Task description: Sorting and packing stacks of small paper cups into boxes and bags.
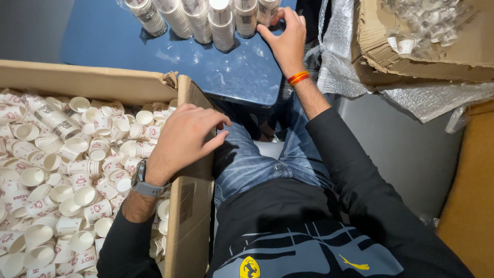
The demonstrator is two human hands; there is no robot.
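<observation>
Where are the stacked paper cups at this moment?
The stacked paper cups lie in a row on the blue table at the top of the head view, with the right hand touching the rightmost stack.

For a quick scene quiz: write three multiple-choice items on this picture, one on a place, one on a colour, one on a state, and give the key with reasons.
1. Where does the left hand rest?
A. On the edge of the cardboard box
B. On the blue table
C. On the bubble wrap

2. What colour is the table under the stacked cups?
A. White
B. Blue
C. Brown

3. How do the paper cups in the big box lie?
A. In one neat sealed pack
B. All upright in rows
C. Loose and jumbled, some nested

Key: 1 A, the palm lies on the box wall, apart from the table. 2 B, the bare tabletop shows glossy blue. 3 C, cups point every way, with a few short stacks among them. The right hand touches the stacks on the table.
</observation>
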